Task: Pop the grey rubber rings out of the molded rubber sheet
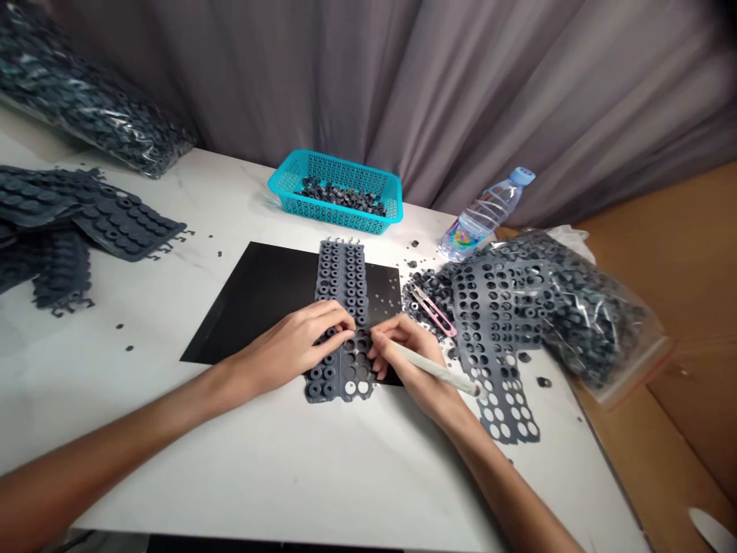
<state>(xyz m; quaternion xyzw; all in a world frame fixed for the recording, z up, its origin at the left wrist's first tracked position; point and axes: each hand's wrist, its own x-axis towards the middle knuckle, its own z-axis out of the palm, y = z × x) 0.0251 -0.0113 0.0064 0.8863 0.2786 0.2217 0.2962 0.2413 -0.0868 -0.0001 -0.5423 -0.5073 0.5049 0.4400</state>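
Observation:
A long dark-grey moulded rubber sheet (342,269) with rows of round ring-shaped parts lies across a black mat (247,299). Several holes at its near right end stand empty, and white table shows through two of them. My left hand (299,334) rests over the sheet's left half, thumb and curled fingers pinching at its middle. Against the right edge is my right hand (411,353), closed around a whitish pen-like stick (441,370); the stick's working tip is hidden by the fingers.
A turquoise basket (337,223) holds loose dark parts. To the right are pink thread snips (434,311), a water bottle (484,215), punched-out sheets (498,330) and a plastic bag of parts (604,330). More sheets (120,223) and a large filled bag (97,100) lie left.

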